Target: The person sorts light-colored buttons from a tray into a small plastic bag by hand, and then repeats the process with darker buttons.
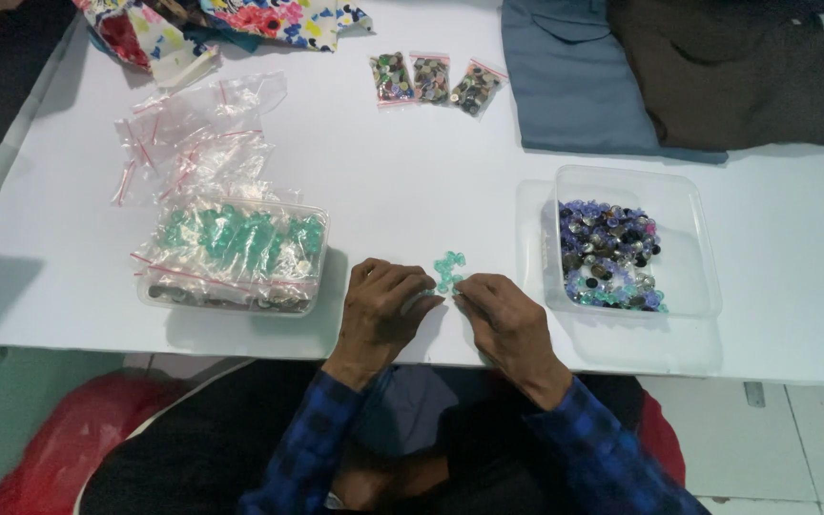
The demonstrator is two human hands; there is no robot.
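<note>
A small pile of teal buttons (448, 269) lies on the white table (412, 181) near its front edge. My left hand (381, 313) rests just left of the pile, fingers curled, fingertips touching the nearest buttons. From the right, my right hand (505, 322) meets it, fingertips at the pile's lower edge. Whether either hand pinches a button is hidden by the fingers. A clear plastic tray (689, 238) of mixed purple, dark and teal buttons stands right of my right hand.
A clear tub (312, 272) with bagged teal buttons sits to the left, loose empty zip bags (193, 138) behind it. Three small bags of mixed buttons (436, 81) lie at the back. Folded blue (574, 86) and brown cloth (746, 76) lie back right, patterned fabric (240, 19) back left.
</note>
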